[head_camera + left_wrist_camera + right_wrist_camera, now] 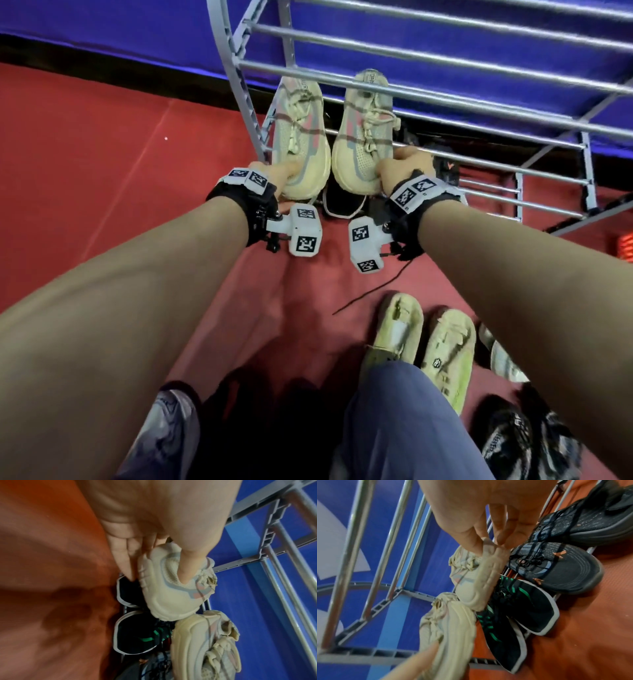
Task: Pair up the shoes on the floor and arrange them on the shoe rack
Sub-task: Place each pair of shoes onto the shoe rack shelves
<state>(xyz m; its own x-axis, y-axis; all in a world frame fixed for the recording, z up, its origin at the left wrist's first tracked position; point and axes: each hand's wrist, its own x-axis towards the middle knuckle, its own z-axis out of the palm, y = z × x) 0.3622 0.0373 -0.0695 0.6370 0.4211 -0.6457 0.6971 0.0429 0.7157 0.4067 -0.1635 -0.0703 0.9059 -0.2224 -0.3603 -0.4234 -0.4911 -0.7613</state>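
I hold a pair of beige sneakers with pink and grey stripes side by side inside the grey shoe rack, toes toward me. My left hand grips the left sneaker at its toe, thumb on top and fingers under the sole. My right hand pinches the toe edge of the right sneaker between thumb and fingers. Upper rack bars cross over both sneakers. Whether they rest on a shelf I cannot tell.
On the bottom tier beneath lie black shoes with green stripes and dark grey shoes with orange marks. On the red floor near my blue-trousered leg lie a yellowish pair, black-and-white shoes and a grey shoe.
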